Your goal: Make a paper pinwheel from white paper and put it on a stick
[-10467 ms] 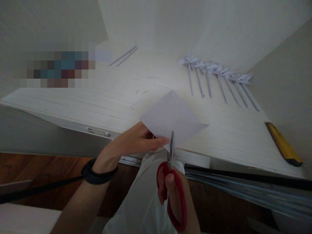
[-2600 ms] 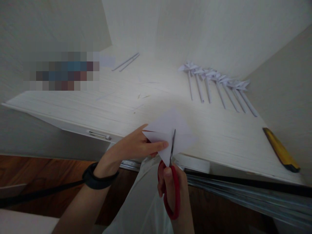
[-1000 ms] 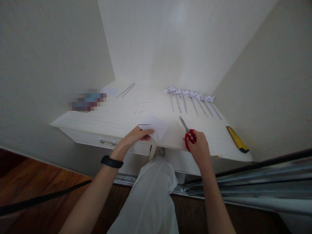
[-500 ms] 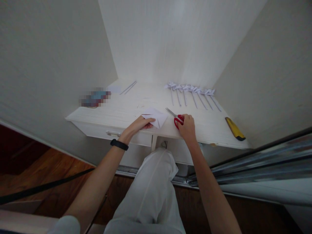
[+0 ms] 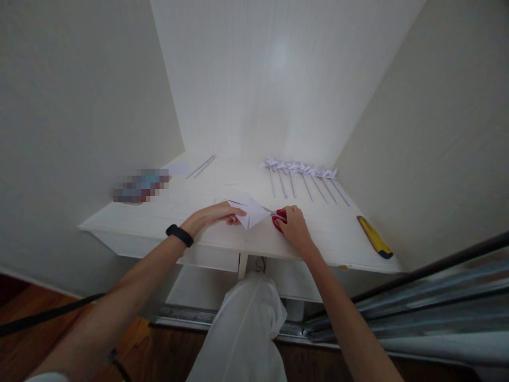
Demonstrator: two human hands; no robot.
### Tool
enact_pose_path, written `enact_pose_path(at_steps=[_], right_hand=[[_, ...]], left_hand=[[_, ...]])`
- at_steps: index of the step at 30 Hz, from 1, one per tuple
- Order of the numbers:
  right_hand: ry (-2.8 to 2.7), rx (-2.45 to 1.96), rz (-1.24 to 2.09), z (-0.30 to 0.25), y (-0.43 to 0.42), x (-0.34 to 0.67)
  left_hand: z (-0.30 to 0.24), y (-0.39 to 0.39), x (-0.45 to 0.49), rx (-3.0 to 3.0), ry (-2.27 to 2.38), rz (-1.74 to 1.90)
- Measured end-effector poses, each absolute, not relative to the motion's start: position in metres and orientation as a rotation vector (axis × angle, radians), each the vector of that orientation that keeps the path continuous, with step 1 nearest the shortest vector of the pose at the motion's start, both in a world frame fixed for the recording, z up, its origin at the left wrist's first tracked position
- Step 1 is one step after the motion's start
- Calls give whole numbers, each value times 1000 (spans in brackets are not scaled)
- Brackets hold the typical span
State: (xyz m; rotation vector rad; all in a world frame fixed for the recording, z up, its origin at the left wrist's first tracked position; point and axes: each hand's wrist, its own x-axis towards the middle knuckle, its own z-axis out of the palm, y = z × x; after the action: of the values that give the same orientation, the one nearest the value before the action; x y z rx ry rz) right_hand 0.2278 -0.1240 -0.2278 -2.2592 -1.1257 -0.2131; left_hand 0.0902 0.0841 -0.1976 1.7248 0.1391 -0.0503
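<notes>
My left hand (image 5: 222, 213) pinches a square of white paper (image 5: 251, 209) at its left side, thumb on top. Slits run into the paper from its corners. In my right hand (image 5: 295, 223) are red-handled scissors (image 5: 279, 216), their fingers hidden in part by the hand. The blades lie at the right corner of the paper; whether they are around it or just beside it is hard to make out. Both hands are just above the front part of the white desk (image 5: 199, 212).
Several white paper pinwheels (image 5: 306, 170) on thin sticks lie in a row at the back right. Two bare sticks (image 5: 201, 166) and a pale paper sheet (image 5: 178, 169) lie at the back left, near a blurred object (image 5: 142, 185). A yellow and black tool (image 5: 374, 237) rests by the right wall.
The scissors in my right hand have moved left to the paper's right corner. My left hand keeps its hold on the paper. The view has tilted upward a little.
</notes>
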Motion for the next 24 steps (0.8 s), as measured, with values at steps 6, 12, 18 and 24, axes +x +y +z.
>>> enact_pose_path(at_steps=[6,12,18,24], right_hand=[[-1172,-2177,-39,-207,-112,252],[-1144,-1896,381,-173,-77,286],[-982,-1533,822,-169,-39,302],[-1009,-1473,861,-170,-16,288]], left_hand=[[-185,110,132,1793,64,-206],[-179,122,156,1810,-39,-218],[-184,135,159,1767,2,-148],[-173,154,157,1608,83,-24]])
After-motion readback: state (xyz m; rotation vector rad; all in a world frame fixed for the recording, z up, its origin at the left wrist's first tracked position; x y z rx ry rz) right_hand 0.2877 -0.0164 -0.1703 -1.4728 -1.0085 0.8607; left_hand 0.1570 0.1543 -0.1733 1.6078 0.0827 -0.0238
